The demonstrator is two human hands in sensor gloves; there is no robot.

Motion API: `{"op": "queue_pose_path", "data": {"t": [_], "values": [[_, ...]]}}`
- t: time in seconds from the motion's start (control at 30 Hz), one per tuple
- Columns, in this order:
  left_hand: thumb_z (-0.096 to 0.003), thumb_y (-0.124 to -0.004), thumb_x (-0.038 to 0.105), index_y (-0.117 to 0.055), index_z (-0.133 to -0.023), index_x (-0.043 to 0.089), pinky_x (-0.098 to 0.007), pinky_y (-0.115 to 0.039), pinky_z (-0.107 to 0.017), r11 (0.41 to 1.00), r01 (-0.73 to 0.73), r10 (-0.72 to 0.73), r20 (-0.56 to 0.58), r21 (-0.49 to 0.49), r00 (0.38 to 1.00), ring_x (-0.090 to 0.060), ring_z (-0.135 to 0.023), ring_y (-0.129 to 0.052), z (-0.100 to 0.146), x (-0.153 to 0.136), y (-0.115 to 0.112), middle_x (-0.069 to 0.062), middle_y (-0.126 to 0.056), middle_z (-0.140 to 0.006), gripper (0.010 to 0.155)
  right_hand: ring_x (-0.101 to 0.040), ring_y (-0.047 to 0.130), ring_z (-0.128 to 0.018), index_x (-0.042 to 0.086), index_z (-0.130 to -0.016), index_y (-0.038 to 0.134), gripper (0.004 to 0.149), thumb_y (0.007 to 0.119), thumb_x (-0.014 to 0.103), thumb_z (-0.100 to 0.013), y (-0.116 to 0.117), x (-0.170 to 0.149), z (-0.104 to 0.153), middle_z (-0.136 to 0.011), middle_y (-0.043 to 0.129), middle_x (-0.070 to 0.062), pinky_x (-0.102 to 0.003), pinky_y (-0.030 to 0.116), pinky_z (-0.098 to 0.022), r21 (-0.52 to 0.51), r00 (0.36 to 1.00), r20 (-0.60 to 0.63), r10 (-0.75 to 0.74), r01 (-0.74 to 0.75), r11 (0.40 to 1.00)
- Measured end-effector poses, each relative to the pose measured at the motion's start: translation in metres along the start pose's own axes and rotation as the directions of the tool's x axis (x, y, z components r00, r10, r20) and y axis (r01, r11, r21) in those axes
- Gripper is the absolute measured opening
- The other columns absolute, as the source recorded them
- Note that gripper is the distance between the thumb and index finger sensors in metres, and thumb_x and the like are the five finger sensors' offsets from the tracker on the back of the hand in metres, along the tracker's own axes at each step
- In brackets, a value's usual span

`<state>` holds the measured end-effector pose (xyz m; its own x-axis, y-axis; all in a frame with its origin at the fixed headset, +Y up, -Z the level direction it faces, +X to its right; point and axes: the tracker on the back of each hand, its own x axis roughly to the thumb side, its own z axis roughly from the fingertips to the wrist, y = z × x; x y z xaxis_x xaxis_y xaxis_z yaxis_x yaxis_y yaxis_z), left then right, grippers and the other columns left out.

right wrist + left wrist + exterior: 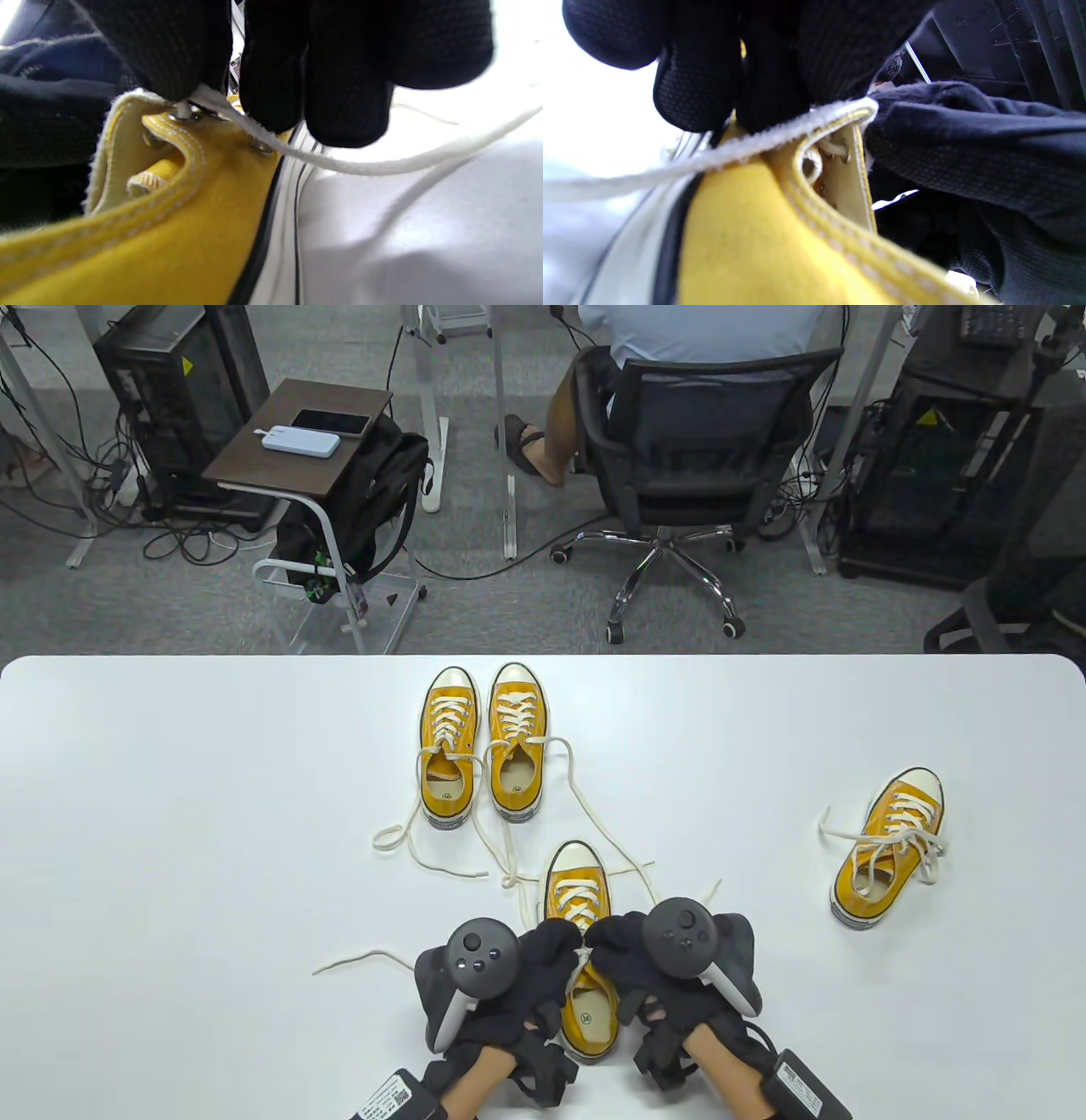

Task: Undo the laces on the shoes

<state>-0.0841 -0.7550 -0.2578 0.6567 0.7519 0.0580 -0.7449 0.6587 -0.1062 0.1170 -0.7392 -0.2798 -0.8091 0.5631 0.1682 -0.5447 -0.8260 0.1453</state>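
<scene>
A yellow sneaker [579, 891] lies near the table's front edge, toe pointing away, between my hands. My left hand [562, 942] and right hand [606, 942] meet over the top of its lacing. In the left wrist view my left fingers [763, 93] pinch the white lace [721, 154] at the shoe's collar [746, 237]. In the right wrist view my right hand [233, 95] pinches the lace [360, 167] by the top eyelet of the shoe [169, 237]. Loose lace ends trail left [356, 960] and right [649, 886] on the table.
A pair of yellow sneakers [450, 746] [517, 738] stands at the middle back, laces spread loose on the white table [170, 857]. A fourth sneaker [891, 848] lies at the right with its laces looped over it. An office chair [679, 475] stands beyond the table.
</scene>
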Motion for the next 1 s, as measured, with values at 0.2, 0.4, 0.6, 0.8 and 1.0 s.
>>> {"op": "queue_pose_path", "data": {"t": [0.2,0.4,0.6,0.8,1.0], "values": [[-0.0459,-0.082,0.033,-0.087,-0.084,0.033,-0.052,-0.082,-0.048,1.000,-0.028,0.028,0.002,-0.005,1.000,-0.035,-0.063,-0.100,-0.001,-0.002,0.000,-0.002,-0.102,-0.072,0.038,-0.039,0.097,-0.050,0.018,-0.081,0.083,0.045,0.082,0.042,-0.043,-0.003,0.002,0.003,-0.077,0.092,-0.017,-0.054,0.080,-0.037,0.001,1.000,0.004,0.018,-0.018,1.000],[-0.0459,-0.082,0.033,-0.087,-0.084,0.033,-0.053,-0.081,-0.049,1.000,-0.002,0.001,0.031,0.005,1.000,-0.035,-0.064,-0.099,0.000,0.000,-0.001,-0.003,-0.101,-0.073,0.038,-0.036,0.097,-0.048,0.022,-0.077,0.086,0.038,0.084,0.038,-0.043,0.002,0.005,0.000,-0.072,0.093,-0.014,-0.052,0.081,-0.036,0.009,0.999,0.012,0.036,-0.036,0.999],[-0.0457,-0.082,0.031,-0.088,-0.083,0.033,-0.053,-0.084,-0.047,1.000,0.013,-0.013,0.016,0.023,1.000,-0.034,-0.062,-0.102,0.001,0.000,0.000,-0.002,-0.103,-0.071,0.038,-0.037,0.101,-0.049,0.025,-0.077,0.083,0.034,0.080,0.033,-0.044,0.000,0.002,0.002,-0.076,0.095,-0.014,-0.051,0.084,-0.034,0.001,1.000,-0.013,0.005,-0.005,1.000],[-0.0478,-0.078,0.035,-0.085,-0.090,0.031,-0.054,-0.081,-0.048,0.999,-0.017,0.017,0.003,0.032,1.000,-0.036,-0.063,-0.099,0.003,-0.002,0.002,-0.004,-0.101,-0.076,0.043,-0.038,0.096,-0.053,0.016,-0.081,0.075,0.038,0.075,0.032,-0.046,0.003,-0.002,0.002,-0.079,0.089,-0.018,-0.054,0.080,-0.039,0.061,0.999,-0.025,-0.041,0.043,0.997],[-0.0450,-0.084,0.045,-0.089,-0.092,0.033,-0.057,-0.077,-0.052,0.998,0.059,-0.059,0.062,0.012,0.996,-0.039,-0.068,-0.095,0.003,0.007,0.000,-0.006,-0.096,-0.084,0.048,-0.038,0.096,-0.054,0.020,-0.080,0.077,0.037,0.076,0.033,-0.046,0.002,-0.001,0.002,-0.080,0.088,-0.019,-0.054,0.080,-0.039,0.056,0.999,-0.022,-0.046,0.047,0.997]]}}
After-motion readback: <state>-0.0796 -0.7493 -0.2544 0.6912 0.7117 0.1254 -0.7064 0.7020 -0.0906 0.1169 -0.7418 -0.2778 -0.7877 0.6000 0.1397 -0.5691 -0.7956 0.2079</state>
